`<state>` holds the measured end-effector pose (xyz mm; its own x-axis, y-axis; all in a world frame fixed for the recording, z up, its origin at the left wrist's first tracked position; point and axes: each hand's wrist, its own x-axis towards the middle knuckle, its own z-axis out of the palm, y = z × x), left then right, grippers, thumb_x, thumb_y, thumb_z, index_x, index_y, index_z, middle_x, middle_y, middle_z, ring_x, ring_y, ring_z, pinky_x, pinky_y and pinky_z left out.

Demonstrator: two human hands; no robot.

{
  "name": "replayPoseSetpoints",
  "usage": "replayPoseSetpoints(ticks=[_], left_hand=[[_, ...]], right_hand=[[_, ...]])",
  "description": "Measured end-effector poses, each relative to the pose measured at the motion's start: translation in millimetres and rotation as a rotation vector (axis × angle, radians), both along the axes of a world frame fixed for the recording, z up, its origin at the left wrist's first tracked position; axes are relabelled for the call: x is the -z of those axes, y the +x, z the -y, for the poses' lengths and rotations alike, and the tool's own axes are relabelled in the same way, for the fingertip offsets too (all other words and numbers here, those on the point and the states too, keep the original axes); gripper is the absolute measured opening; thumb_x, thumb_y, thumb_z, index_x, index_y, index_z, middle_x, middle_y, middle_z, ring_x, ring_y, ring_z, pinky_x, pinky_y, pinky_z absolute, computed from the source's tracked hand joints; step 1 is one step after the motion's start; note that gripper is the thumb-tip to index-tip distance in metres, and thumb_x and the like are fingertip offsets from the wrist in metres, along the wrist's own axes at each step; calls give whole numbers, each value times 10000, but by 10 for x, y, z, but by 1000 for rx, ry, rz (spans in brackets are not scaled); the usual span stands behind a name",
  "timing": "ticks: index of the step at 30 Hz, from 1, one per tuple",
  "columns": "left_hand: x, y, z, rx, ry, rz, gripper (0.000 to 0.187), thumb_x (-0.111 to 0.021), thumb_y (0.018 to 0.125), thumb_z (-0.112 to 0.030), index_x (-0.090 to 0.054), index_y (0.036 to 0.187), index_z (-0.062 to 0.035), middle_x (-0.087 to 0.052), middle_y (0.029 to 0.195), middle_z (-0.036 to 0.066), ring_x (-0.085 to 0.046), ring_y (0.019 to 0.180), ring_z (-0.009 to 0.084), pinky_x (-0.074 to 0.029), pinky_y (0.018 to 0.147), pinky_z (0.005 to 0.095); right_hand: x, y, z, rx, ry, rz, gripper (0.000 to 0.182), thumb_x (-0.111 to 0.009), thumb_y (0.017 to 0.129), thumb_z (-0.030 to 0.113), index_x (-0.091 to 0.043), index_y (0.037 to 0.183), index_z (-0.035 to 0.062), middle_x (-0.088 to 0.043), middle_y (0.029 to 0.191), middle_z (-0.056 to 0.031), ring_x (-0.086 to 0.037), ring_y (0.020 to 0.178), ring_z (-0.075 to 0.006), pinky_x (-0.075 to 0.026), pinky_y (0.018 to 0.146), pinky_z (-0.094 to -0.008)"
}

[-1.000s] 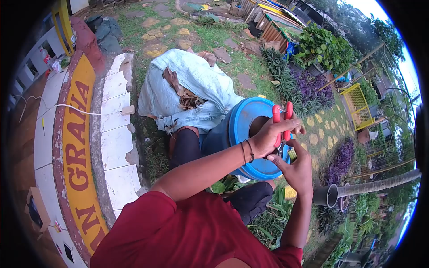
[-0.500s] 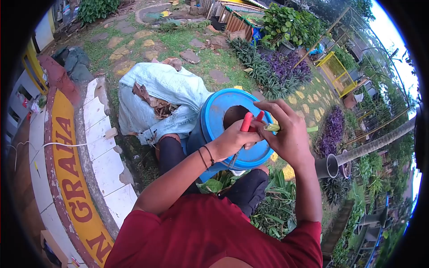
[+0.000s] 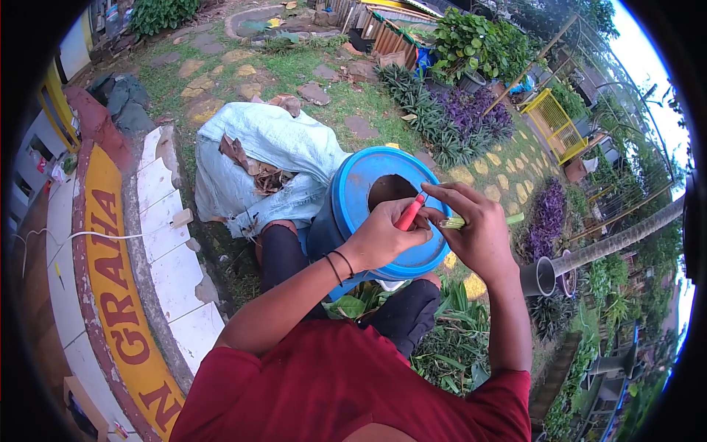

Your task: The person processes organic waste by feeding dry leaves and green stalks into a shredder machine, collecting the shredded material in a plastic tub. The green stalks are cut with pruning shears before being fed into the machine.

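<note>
Looking down, we see a pale sack [image 3: 294, 136] slumped on the ground, with a blue drum [image 3: 357, 177] just beside it. The drum's top has a dark round opening, and over its near side we hold both hands close together. Our right hand [image 3: 475, 228] is partly closed, its thumb and bent fingers gripping a green stalk. Our left hand [image 3: 384, 236] (two dark bands circle its wrist) is curled around a red-handled tool [image 3: 409, 214], which points up between the hands; we cannot make out its blades. The green stalk [image 3: 453, 222], slimmest of all, lies across our right hand, its near end just beside the tool.
</note>
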<state>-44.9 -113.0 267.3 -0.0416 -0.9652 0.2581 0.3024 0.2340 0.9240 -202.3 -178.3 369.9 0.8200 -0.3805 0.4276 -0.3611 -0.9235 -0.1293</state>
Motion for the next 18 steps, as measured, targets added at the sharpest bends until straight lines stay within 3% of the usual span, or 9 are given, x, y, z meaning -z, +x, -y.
replayPoseSetpoints(ticks=[9, 11, 13, 14, 18], left_hand=[[103, -18, -111, -66, -71, 69, 139, -666, 865, -42, -633, 997, -14, -687, 953, 41, -637, 937, 102, -505, 896, 303], [107, -14, -109, -107, -28, 76, 155, -695, 849, -91, -607, 945, -7, -655, 881, 33, -589, 841, 82, -487, 794, 308], [27, -81, -144, -123, -17, -18, 174, -706, 842, -110, -605, 942, -9, -631, 846, 33, -556, 803, 77, -473, 758, 314], [-19, -35, -133, -61, -5, 64, 244, -698, 852, -71, -617, 1068, 6, -688, 1000, 52, -633, 974, 103, -504, 901, 301], [-15, -62, -127, -25, -80, 51, 196, -724, 865, -115, -621, 1002, -19, -620, 917, -3, -535, 904, 45, -460, 825, 292]], right_hand=[[235, 42, -223, 19, 189, 1, 624, -669, 694, -79, -642, 1294, 90, -678, 1093, -125, -685, 927, -340, -563, 797, -417], [218, 58, -233, -27, 356, 91, 627, -637, 706, -117, -632, 1310, 49, -670, 1099, -152, -679, 972, -324, -541, 864, -394], [138, 39, -238, -37, 404, 79, 562, -662, 767, -98, -628, 1315, 18, -649, 1064, -173, -659, 991, -293, -505, 899, -364], [93, 48, -254, -28, 405, 76, 538, -673, 787, -84, -629, 1313, 18, -646, 1064, -169, -652, 988, -286, -501, 896, -360], [-29, -21, -328, -13, 418, 62, 450, -687, 855, -17, -642, 1301, 20, -642, 1079, -148, -629, 1003, -250, -486, 904, -352]])
